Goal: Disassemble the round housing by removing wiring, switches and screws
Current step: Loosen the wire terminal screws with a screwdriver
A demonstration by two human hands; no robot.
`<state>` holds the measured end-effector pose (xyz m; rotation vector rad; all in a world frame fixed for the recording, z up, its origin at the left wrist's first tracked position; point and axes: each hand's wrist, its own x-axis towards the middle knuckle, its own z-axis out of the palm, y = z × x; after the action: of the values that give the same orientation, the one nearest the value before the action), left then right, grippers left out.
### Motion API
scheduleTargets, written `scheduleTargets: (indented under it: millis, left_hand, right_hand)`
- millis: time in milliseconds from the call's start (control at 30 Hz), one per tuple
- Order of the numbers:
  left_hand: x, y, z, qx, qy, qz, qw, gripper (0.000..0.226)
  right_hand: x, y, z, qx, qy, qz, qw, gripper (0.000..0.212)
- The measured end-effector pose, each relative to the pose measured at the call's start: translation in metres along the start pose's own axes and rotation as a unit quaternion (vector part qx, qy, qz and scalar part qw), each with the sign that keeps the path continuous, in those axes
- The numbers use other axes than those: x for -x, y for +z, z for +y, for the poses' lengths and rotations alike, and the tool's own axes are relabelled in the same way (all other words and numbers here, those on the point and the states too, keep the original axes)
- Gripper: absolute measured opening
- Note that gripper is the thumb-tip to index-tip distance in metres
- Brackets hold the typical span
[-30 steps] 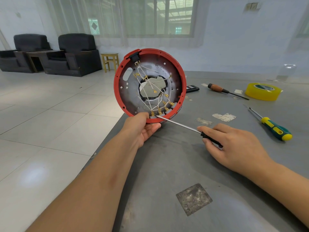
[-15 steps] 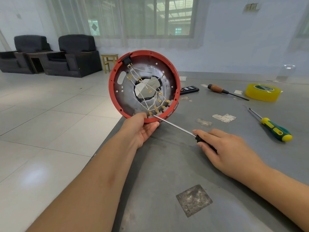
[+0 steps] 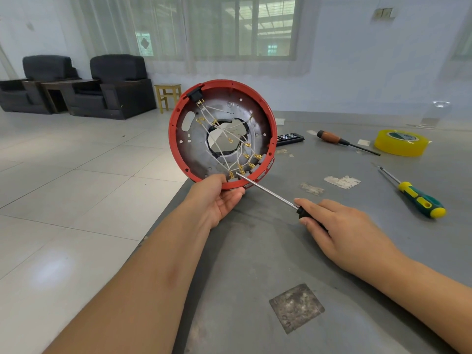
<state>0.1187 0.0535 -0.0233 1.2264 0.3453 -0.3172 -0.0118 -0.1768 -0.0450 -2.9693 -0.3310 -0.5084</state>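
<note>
The left hand (image 3: pixel 219 198) grips the round red plastic housing (image 3: pixel 222 134) upright above the grey tabletop's (image 3: pixel 255 251) left edge, exposing its wiring; the right hand's (image 3: pixel 339 226) curled fingers hold a black-handled screwdriver (image 3: pixel 270 194), tip at the near terminals.

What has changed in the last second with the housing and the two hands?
The left hand has shifted the round housing a little leftward in the view, and the right hand has followed with the screwdriver, its tip staying at the lower terminals. Both grips are unchanged; the tools on the table have not moved.
</note>
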Motion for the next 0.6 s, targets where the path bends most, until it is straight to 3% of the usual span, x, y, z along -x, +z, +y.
scheduleTargets:
  millis: [200, 333, 467, 600]
  left_hand:
    - [-0.002, -0.001, -0.003, 0.008, 0.015, -0.003, 1.0, 0.015]
    - [-0.001, -0.002, -0.005, 0.018, 0.02, -0.009, 1.0, 0.014]
    - [0.002, -0.002, -0.006, 0.017, 0.027, -0.02, 0.999, 0.016]
    - [0.006, -0.004, -0.005, 0.006, 0.026, -0.036, 0.999, 0.019]
  right_hand:
    - [0.003, -0.007, 0.018, -0.027, 0.028, 0.079, 0.996, 0.044]
    - [-0.001, -0.011, 0.04, -0.039, 0.127, 0.158, 0.978, 0.04]
    - [-0.005, -0.013, 0.061, 0.055, 0.26, 0.098, 0.959, 0.038]
    - [-0.009, -0.015, 0.072, 0.154, 0.307, 0.045, 0.938, 0.015]
